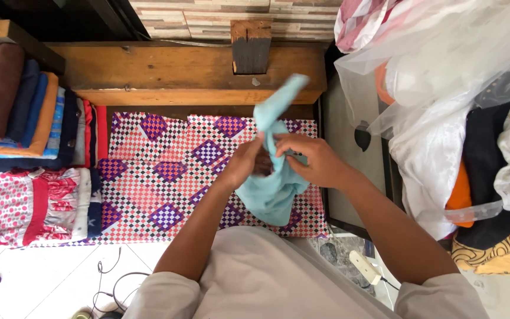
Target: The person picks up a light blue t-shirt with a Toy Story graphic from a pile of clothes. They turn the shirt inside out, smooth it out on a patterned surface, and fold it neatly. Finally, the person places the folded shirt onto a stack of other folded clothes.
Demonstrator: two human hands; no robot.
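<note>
The person's pale shirt [255, 277] fills the foreground. Above the checkered mat [160, 177], the left hand [248, 162] and right hand [314, 158] both have fingers closed on a light blue cloth [273, 189], held up over the mat's right part.

A stack of folded clothes [30, 112] lies beside a checkered mat [160, 177], near a wooden bench [172, 71].

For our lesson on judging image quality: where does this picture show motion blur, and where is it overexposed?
Head view: the upper end of the light blue cloth is smeared by motion; the hands, left hand and right hand, are sharper; the sheer white fabric at upper right looks washed out.
</note>
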